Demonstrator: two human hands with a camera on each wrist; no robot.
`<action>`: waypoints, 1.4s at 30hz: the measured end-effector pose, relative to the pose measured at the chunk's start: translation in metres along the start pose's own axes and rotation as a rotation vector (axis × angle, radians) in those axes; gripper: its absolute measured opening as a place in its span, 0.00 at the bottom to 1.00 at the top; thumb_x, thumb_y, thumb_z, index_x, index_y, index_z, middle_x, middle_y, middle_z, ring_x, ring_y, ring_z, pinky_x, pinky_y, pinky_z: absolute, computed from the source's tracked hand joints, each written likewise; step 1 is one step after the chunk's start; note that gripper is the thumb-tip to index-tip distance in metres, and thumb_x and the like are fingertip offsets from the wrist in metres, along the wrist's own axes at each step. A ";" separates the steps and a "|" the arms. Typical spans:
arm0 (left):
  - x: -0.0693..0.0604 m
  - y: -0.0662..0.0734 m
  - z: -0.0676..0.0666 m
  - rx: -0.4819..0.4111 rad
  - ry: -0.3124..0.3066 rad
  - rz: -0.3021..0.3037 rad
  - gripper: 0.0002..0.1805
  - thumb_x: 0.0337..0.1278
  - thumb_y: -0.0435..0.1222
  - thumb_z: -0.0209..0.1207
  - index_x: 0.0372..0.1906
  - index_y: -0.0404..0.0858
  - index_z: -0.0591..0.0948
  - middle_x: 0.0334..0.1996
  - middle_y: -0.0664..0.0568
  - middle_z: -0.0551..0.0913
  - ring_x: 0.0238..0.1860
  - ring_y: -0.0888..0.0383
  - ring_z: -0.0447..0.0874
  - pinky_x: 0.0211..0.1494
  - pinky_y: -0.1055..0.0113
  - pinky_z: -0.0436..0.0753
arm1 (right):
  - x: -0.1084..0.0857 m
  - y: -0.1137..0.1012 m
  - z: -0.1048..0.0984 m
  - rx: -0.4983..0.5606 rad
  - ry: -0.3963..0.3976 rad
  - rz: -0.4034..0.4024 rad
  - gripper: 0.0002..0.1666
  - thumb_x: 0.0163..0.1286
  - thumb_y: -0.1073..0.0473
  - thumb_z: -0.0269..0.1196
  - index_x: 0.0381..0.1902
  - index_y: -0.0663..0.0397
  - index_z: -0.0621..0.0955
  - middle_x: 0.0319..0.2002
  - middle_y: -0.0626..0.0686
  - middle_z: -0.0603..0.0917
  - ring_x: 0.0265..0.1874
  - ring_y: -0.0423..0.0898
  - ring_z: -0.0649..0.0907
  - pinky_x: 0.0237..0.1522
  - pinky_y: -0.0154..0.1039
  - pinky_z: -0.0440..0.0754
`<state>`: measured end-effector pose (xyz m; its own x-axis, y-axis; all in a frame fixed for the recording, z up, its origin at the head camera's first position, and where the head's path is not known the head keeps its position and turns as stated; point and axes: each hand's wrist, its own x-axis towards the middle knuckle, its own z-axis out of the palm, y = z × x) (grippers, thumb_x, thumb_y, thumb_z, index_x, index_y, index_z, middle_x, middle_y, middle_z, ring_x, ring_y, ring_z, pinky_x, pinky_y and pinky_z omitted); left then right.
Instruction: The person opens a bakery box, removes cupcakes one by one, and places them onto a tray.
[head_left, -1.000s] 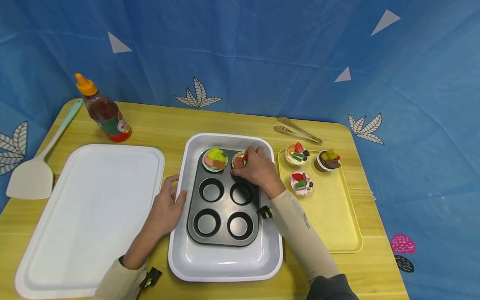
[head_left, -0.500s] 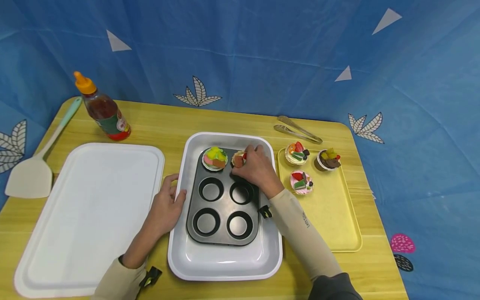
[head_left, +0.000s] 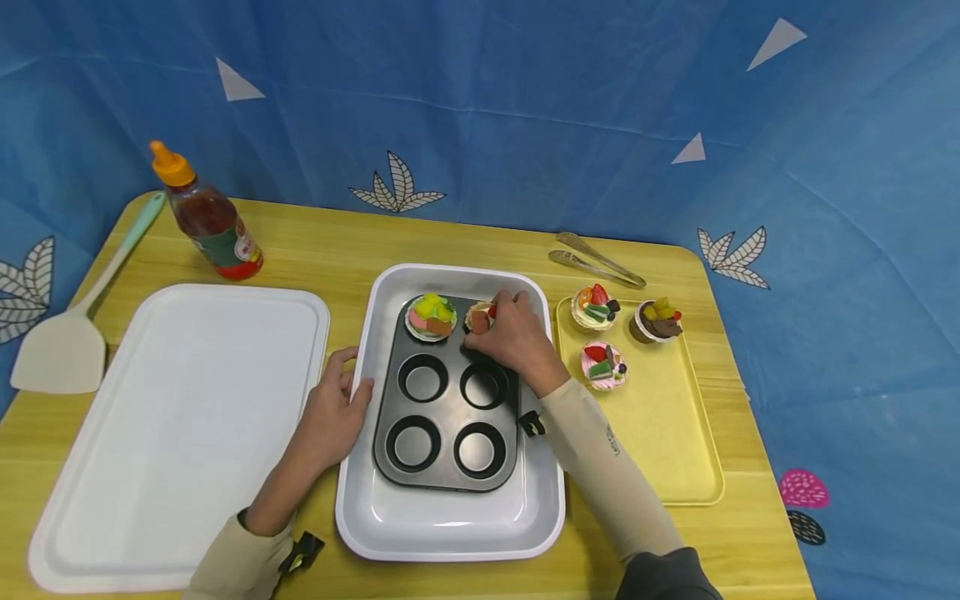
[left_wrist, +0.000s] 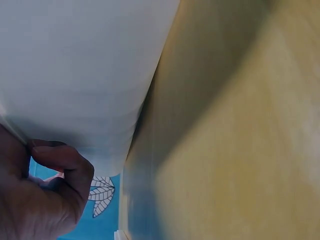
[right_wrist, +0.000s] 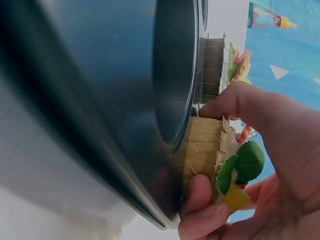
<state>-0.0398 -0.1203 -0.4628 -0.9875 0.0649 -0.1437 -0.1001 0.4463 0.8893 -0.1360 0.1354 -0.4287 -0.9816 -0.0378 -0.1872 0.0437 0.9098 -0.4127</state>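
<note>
**Right hand (head_left: 517, 333) pinches a cupcake (head_left: 477, 318) at the muffin tin (head_left: 453, 417)**

From my feed, the right fingers are closed around the cupcake's tan wrapper, thumb on one side, fingertips on the other, parted only by its width. It is at the tin's far right cup, most of its wrapper showing above the metal in the right wrist view; how deep it sits I cannot tell. Green and yellow toppings show beside those fingers.

Just left of them, a yellow-topped cupcake (head_left: 431, 318) occupies the neighbouring cup. Four bare cups lie nearer me than the right fingers.

The left hand (head_left: 333, 421) has its fingers bent at the left side of the deep white tray (head_left: 450, 533), thumb over the rim; I read that as a grip. The tin lies inside this tray, right of the left fingers.

To the right of the right fingers I see a yellow tray (head_left: 663, 425) bearing three more cupcakes (head_left: 603, 367), with metal tongs (head_left: 600, 258) beyond it on the worktop (head_left: 375, 229). Left of the left fingers lie a flat white tray (head_left: 202, 417) and, farther out, a spatula (head_left: 63, 354). A sauce bottle (head_left: 217, 229) stands beyond that flat tray.
</note>
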 end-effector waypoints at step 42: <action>-0.001 0.000 -0.001 -0.018 -0.003 0.010 0.24 0.72 0.33 0.51 0.69 0.37 0.63 0.48 0.34 0.85 0.39 0.49 0.88 0.37 0.62 0.83 | -0.023 -0.002 -0.029 0.097 0.076 -0.003 0.38 0.57 0.42 0.68 0.57 0.60 0.72 0.45 0.58 0.69 0.35 0.54 0.78 0.39 0.48 0.79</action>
<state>-0.0387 -0.1209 -0.4623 -0.9881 0.0717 -0.1363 -0.0927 0.4299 0.8981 -0.1192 0.1466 -0.3980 -0.9928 -0.0052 -0.1193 0.0553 0.8655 -0.4979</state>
